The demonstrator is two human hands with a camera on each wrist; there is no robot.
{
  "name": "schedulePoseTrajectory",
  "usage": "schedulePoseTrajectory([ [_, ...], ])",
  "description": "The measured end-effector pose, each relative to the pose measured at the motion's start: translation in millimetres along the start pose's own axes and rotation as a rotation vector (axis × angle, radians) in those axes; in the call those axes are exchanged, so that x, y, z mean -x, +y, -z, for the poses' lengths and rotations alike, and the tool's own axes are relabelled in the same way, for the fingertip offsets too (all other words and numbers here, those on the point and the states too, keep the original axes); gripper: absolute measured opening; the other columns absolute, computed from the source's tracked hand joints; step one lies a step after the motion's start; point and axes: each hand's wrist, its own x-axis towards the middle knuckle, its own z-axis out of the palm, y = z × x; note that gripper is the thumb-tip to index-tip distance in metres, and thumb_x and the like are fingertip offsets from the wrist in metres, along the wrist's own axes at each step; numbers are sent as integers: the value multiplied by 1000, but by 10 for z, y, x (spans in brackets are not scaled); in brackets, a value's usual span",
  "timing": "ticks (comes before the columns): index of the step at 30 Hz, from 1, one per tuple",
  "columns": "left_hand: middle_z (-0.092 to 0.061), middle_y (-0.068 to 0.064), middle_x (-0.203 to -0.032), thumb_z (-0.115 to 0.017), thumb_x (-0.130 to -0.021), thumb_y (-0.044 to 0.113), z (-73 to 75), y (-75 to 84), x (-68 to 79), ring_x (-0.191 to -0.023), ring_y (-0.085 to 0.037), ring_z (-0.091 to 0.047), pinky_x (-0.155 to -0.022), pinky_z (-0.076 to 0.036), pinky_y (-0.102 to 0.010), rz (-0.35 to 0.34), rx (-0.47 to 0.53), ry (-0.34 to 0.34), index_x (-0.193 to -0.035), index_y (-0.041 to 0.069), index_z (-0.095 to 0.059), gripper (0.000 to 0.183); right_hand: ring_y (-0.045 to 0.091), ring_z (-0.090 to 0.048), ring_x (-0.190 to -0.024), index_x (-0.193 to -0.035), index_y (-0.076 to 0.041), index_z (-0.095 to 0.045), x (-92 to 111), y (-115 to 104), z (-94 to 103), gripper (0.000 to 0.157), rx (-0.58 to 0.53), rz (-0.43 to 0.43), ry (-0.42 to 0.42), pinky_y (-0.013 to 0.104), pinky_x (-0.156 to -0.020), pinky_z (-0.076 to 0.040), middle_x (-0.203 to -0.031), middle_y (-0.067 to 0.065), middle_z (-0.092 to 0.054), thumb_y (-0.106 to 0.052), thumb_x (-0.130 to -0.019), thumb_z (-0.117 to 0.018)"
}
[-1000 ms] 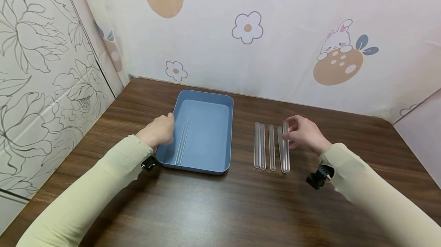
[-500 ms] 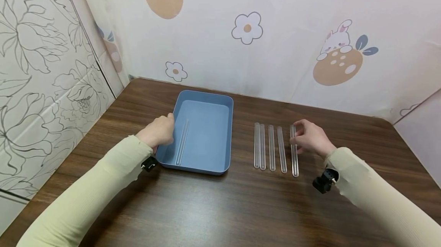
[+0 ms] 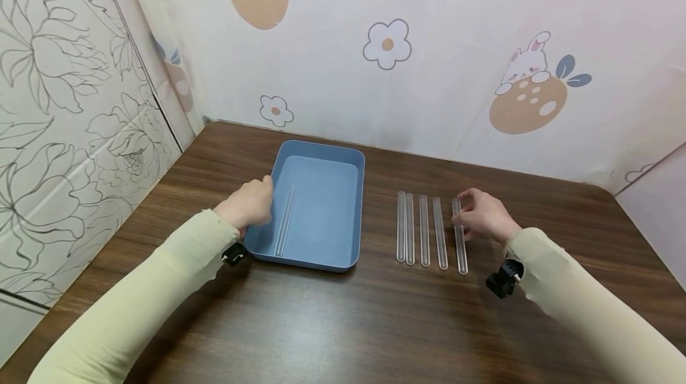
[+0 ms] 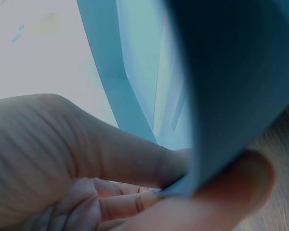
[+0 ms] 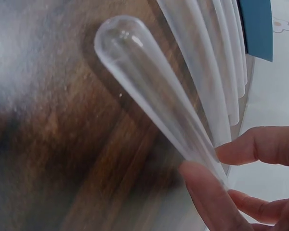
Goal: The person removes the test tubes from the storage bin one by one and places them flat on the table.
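Note:
My left hand point(image 3: 248, 204) grips the left wall of a blue tray point(image 3: 321, 264), thumb inside and fingers outside in the left wrist view. Inside the tray one clear test tube point(image 3: 285, 223) lies lengthwise near that wall. My right hand point(image 3: 482, 212) pinches another clear test tube point(image 3: 461, 253) near its far end, between thumb and fingers. Its rounded end point(image 5: 123, 38) points toward the person, close over the table. Several more test tubes point(image 3: 424, 232) lie side by side between this one and the tray, rounded ends also toward the person.
The dark wooden table point(image 3: 321, 324) ends at a patterned wall covering point(image 3: 439, 86) behind the tray and tubes. A flower-printed panel point(image 3: 69, 104) stands along the left edge. Small black cameras point(image 3: 504, 280) sit at both wrists.
My right hand has shifted the pinched test tube rightward, away from the neighbouring tube it overlapped, and a little toward the person. The left hand keeps its hold on the tray.

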Motion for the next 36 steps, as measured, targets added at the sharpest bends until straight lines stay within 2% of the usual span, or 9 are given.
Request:
schedulePoseTrajectory([
  [7,-58,-37,-103,-51,-84,-2,1,3,-7,-76,-32,-63,-61,-53,-35,2,-3,-1,-139,-22,-22,66,26,-66,-83,-139,14,-32,-65,35,-3,61,16,14,-29,35,-63,-59,-120,38,-51,-8,-89,-60],
  [18,-59,-37,-101,-51,-85,-3,4,7,0,-71,-31,-64,-57,-54,-34,14,15,-8,-138,-22,-23,63,21,-68,-72,-138,14,-34,-101,28,-2,61,66,20,-39,35,-59,-58,-115,37,-54,-9,-88,-61],
  [23,-58,-37,-104,-51,-85,-2,5,9,-1,-75,-33,-64,-60,-54,-35,14,6,-5,-138,-22,-24,62,20,-67,-67,-137,14,-34,-88,13,8,61,83,25,-40,35,-61,-58,-114,36,-55,-10,-89,-61],
  [30,-57,-39,-102,-49,-86,-3,15,21,18,-64,-31,-66,-52,-54,-32,16,21,-11,-138,-22,-21,62,22,-69,-64,-135,15,-37,-45,-2,89,59,144,57,-32,40,-66,-57,-110,34,-59,-14,-89,-61],
  [36,-57,-40,-103,-49,-86,-3,7,12,12,-62,-31,-66,-51,-54,-32,19,24,-7,-138,-21,-22,62,24,-69,-66,-132,15,-41,-16,-82,179,57,201,73,-21,43,-69,-56,-111,33,-58,-17,-89,-62],
])
